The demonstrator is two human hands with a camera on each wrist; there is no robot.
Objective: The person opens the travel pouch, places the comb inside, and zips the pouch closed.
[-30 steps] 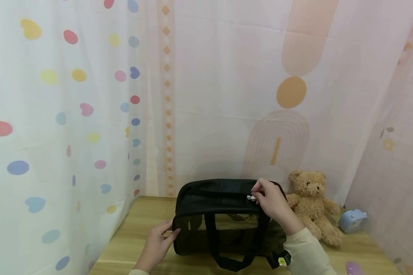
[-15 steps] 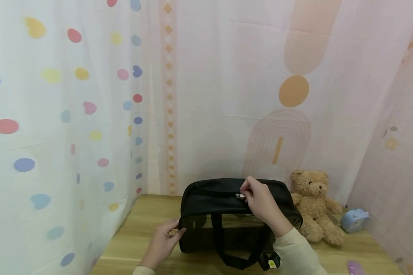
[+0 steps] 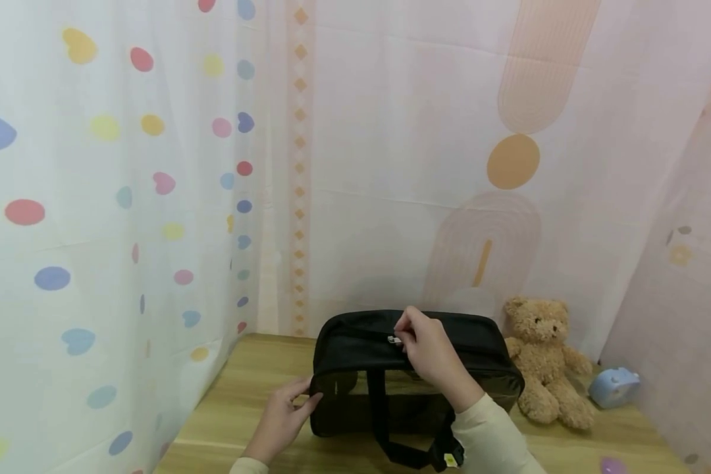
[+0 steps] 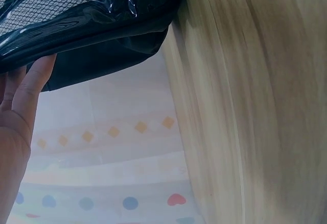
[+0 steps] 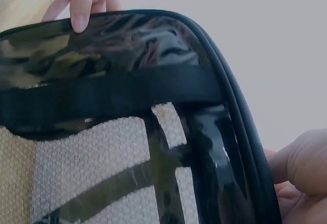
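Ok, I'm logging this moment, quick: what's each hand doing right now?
Left hand: closed, holding the black bag by its side.
Right hand: closed, pinching the zipper pull.

Wrist views near bag (image 5: 122, 94), seemingly sideways

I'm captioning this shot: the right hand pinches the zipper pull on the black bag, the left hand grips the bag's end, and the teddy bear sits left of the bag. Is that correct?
One slip: the teddy bear sits to the right of the black bag, not the left, as the head view shows. The rest is correct.
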